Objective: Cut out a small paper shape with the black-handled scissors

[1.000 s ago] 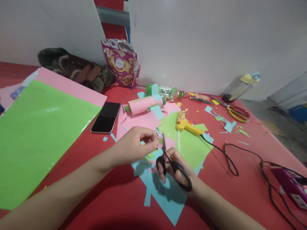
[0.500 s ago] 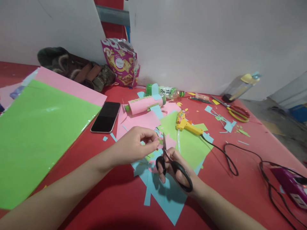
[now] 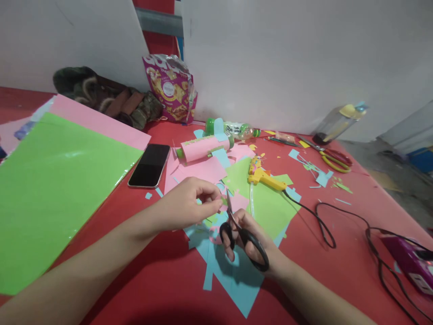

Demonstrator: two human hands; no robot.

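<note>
My left hand pinches a tiny scrap of paper between thumb and fingers, just above the red table. My right hand has its fingers through the black handles of a pair of scissors, whose blades point up at the scrap. Below both hands lie blue paper offcuts, with pink and green pieces beyond. A yellow glue gun rests on a green sheet just past the scissors.
Large green sheet over pink sheet at left. A black phone, a pink paper-wrapped bottle, a snack bag, a dark bag. Red-and-yellow scissors, black cable and purple power strip at right.
Both hands lifted and shifted very slightly; the scissors' blades have tilted a little to the left at the scrap. Everything else on the table stays put.
</note>
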